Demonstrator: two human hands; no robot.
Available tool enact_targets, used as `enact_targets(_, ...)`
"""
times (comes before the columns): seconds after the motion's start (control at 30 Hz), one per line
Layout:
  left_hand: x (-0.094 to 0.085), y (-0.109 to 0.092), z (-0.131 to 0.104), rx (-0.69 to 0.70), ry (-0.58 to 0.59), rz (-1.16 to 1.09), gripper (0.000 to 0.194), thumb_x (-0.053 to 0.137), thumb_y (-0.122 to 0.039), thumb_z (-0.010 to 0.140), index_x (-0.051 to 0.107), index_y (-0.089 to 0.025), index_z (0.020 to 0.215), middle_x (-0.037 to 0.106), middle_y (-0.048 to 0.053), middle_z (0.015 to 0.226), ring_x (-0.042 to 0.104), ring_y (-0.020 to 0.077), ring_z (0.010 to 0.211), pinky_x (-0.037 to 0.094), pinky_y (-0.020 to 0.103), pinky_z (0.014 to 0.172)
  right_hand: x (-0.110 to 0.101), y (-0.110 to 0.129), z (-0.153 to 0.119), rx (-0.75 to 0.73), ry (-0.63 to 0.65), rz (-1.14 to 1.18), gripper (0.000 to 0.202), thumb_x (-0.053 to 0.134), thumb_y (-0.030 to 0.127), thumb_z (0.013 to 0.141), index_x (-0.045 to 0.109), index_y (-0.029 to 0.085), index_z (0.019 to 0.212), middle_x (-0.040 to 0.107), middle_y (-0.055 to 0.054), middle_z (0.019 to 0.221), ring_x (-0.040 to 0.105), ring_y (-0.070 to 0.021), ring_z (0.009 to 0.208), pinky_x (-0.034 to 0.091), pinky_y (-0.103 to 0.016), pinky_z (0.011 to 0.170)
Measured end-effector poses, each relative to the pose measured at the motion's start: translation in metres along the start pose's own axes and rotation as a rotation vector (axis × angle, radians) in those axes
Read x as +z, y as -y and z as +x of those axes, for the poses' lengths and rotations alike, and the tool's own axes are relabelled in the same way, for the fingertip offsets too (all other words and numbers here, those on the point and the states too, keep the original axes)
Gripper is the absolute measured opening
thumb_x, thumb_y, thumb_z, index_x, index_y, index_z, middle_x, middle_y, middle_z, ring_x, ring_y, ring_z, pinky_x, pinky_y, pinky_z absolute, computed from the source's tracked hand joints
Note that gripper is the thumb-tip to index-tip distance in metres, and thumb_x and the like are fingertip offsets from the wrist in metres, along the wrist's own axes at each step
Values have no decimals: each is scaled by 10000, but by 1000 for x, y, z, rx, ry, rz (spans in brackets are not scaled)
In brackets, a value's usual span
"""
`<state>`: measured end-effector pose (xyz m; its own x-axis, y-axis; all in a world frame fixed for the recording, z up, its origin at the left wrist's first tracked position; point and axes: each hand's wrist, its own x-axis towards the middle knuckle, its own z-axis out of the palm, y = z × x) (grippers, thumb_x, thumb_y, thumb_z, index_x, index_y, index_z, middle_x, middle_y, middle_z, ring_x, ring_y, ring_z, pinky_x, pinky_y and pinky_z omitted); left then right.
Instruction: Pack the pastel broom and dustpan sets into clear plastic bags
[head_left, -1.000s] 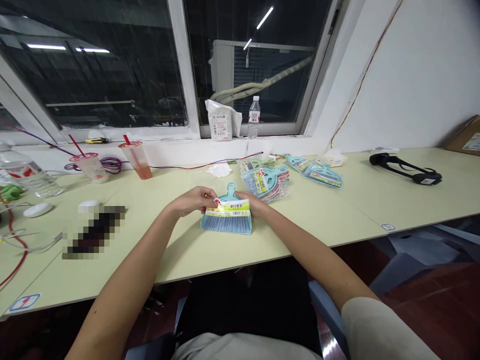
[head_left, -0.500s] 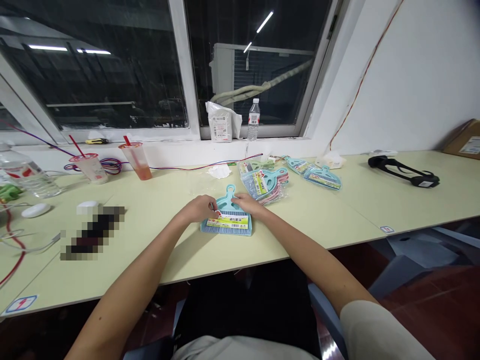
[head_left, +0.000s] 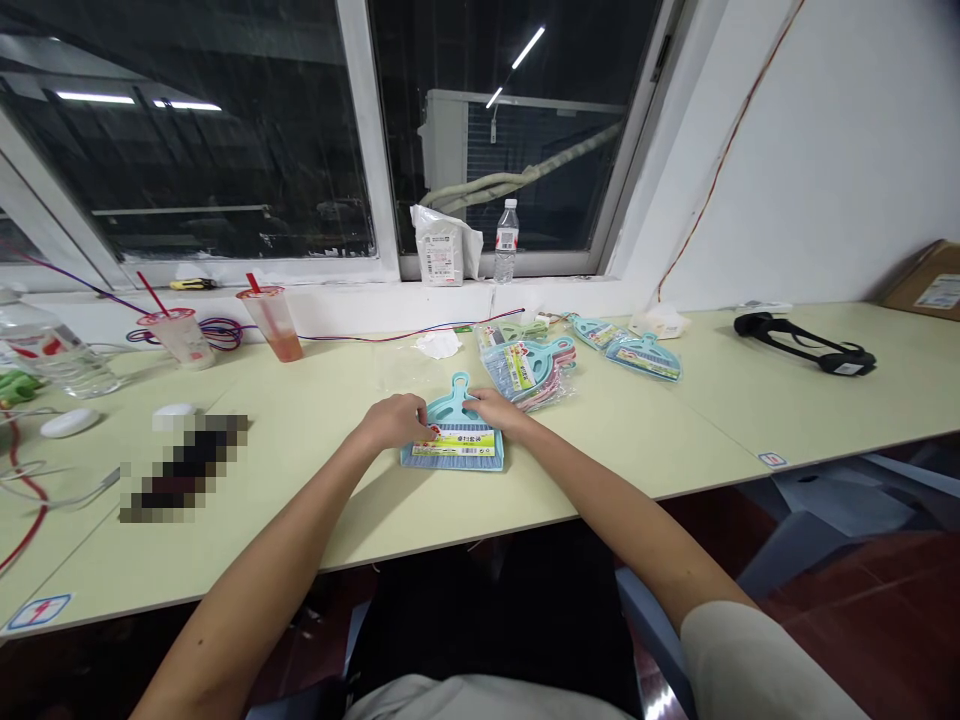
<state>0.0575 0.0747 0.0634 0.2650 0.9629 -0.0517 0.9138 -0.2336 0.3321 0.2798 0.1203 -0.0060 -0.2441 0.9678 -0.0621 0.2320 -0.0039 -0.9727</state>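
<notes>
A light-blue dustpan and brush set (head_left: 454, 460) with a yellow-and-white label lies on the table in front of me, its handle pointing to the window. My left hand (head_left: 397, 420) grips its upper left side, fingers curled over the edge. On the other side, my right hand (head_left: 495, 411) holds the upper right part near the handle, its thumb on top. Just behind my right hand is a pile of wrapped sets (head_left: 525, 368) in blue, pink and green. Farther right lie more blue wrapped sets (head_left: 643, 356).
Two cups with red straws (head_left: 180, 338) (head_left: 276, 325) and a large bottle (head_left: 56, 345) stand at the left. A pixelated dark object (head_left: 187, 470) lies nearer. Black headgear (head_left: 806, 343) and a cardboard box (head_left: 926, 283) are at the right. A bottle (head_left: 506, 243) stands on the sill.
</notes>
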Motion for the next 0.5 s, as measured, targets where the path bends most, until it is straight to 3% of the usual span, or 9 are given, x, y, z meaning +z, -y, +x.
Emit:
enact_targets(0.13, -3, 8, 6, -11, -26, -124, 368, 851, -491, 575, 680, -247, 792, 732, 63, 862, 666, 251, 749, 389, 299, 561, -1, -1, 1, 41, 2, 63, 136, 706, 284, 761, 727, 172, 835, 727, -22, 737, 645, -184, 653, 462, -274, 605)
enact_targets(0.2, -6, 18, 14, -51, -66, -218, 400, 825, -535, 621, 675, -233, 835, 732, 71, 872, 670, 246, 750, 417, 299, 578, -1, -2, 2, 60, 1, 93, 134, 720, 268, 758, 733, 170, 849, 742, -35, 757, 666, -193, 669, 483, -279, 613)
enact_targets(0.33, -9, 48, 34, -200, -430, -390, 282, 679, -482, 819, 643, -203, 842, 735, 101, 930, 673, 238, 825, 454, 304, 650, 1, -4, 4, 117, -27, 237, 118, 729, 200, 754, 716, 159, 865, 752, -61, 779, 691, -209, 676, 534, -306, 633)
enact_targets(0.37, -10, 55, 37, -227, -454, -475, 272, 666, -464, 839, 636, -194, 845, 734, 109, 941, 674, 230, 810, 462, 303, 650, 3, -3, 4, 131, -41, 303, 111, 719, 177, 758, 704, 156, 866, 747, -64, 775, 694, -211, 677, 548, -315, 645)
enact_targets(0.5, -8, 67, 43, -317, -284, -1061, 379, 613, -523, 906, 624, -147, 951, 729, 158, 959, 692, 217, 722, 549, 337, 664, 14, 5, 8, 159, -121, 559, 74, 634, 129, 803, 644, 163, 868, 705, -49, 731, 687, -196, 686, 575, -315, 675)
